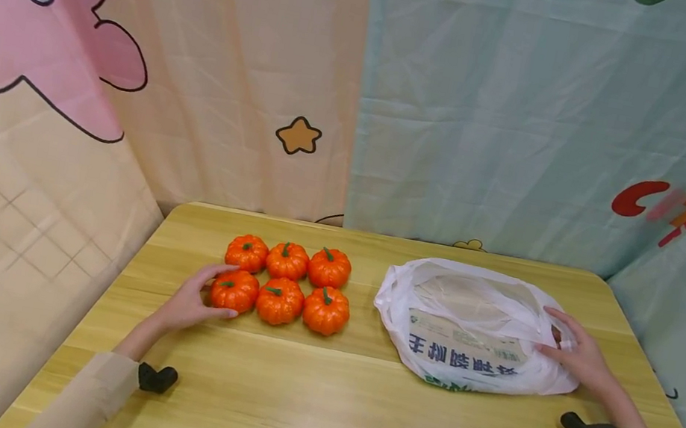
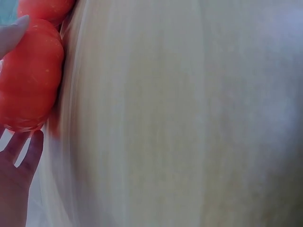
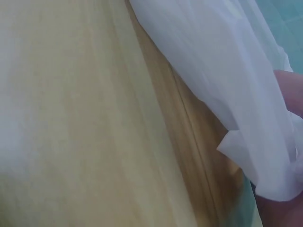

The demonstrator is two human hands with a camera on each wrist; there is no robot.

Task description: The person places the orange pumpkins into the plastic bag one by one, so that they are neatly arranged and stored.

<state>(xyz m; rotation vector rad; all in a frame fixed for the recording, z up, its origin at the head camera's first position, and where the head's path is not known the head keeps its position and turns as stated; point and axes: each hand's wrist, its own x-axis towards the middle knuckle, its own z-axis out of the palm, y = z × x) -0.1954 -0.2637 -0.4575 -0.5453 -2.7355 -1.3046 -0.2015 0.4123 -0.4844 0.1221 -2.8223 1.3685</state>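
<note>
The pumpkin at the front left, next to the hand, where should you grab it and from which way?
Grip the front-left pumpkin round its ribbed sides, coming from the left, as the left hand already does. Its right side touches the next pumpkin and another sits just behind, so only the left, front and top are free. The small green stem looks too short to hold.

Your left hand (image 2: 16, 161) at the frame's edge, fingers (image 2: 33, 146) cupping an orange pumpkin (image 2: 28, 75), blurred pale surface (image 2: 189, 123) alongside

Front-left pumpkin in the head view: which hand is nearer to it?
Left. The left hand curls round the front-left pumpkin, fingers touching it. The right hand is far off across the table, gripping the white plastic bag.
</note>
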